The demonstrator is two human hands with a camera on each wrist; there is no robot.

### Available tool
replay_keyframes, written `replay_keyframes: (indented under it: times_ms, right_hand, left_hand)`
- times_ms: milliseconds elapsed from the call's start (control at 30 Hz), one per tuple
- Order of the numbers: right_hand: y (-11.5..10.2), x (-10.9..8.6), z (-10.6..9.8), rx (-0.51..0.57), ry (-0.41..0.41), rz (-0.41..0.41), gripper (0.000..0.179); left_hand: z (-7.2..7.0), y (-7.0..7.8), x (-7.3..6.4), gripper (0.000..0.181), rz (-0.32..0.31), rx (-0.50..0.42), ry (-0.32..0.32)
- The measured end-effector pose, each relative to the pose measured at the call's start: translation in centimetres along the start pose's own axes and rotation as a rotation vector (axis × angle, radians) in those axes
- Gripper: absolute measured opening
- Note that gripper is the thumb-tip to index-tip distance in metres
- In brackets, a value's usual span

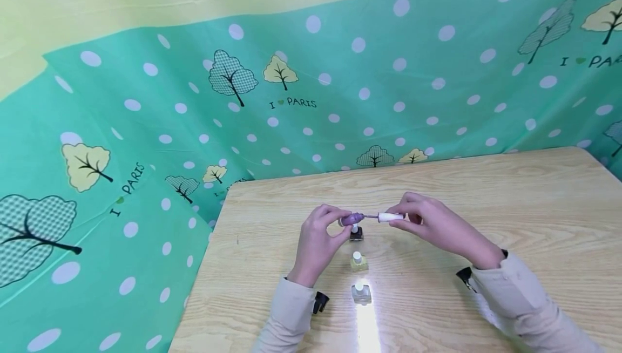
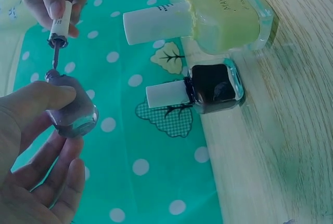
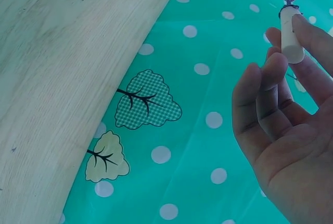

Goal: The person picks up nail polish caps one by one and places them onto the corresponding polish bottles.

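Note:
Between thumb and fingers, my left hand [image 1: 318,237] pinches a purple nail polish bottle [image 1: 352,219], tipped on its side with its neck to the right. My right hand [image 1: 430,222] pinches the white brush cap [image 1: 390,217]. The brush stem [image 2: 55,55] bridges the gap from cap to bottle neck; its tip is hidden at or inside the opening. Below and beside the left hand, a dark nail polish bottle [image 2: 213,86] stands capped on the table. A yellow one [image 2: 229,18] is nearer the body, also capped.
A clear nail polish bottle [image 1: 362,293] with a white cap stands nearest the body, in line with the others. The wooden table [image 1: 510,207] meets a green dotted cloth [image 1: 291,142] at its back and left edges. Glare lies in front of the clear bottle.

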State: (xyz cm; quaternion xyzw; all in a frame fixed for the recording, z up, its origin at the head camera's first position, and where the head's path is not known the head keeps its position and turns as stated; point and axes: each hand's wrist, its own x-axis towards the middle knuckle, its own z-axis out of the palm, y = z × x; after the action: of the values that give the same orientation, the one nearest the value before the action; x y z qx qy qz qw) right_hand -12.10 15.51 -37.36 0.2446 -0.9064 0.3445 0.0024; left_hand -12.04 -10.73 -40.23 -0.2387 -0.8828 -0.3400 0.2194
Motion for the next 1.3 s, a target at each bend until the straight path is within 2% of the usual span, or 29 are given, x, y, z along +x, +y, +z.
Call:
replay_keyframes:
  times_ms: [433,733,1033,1300]
  right_hand:
    - [-0.9,0.3,0.0,-0.022,0.006,-0.038,0.018]
    - [-1.2,0.4,0.4,-0.019,0.001,-0.073,0.013]
    - [-1.3,0.4,0.6,-0.008,0.011,-0.077,0.016]
    - [-1.3,0.5,0.6,-0.06,0.006,-0.081,0.019]
  left_hand:
    - [0.3,0.6,0.0,0.024,0.036,0.051,-0.028]
    - [0.8,1.1,0.0,0.022,0.095,0.053,-0.023]
    - [0.8,1.6,-0.1,0.023,0.093,0.047,-0.039]
    - [0.8,1.6,-0.2,0.023,0.106,0.024,-0.058]
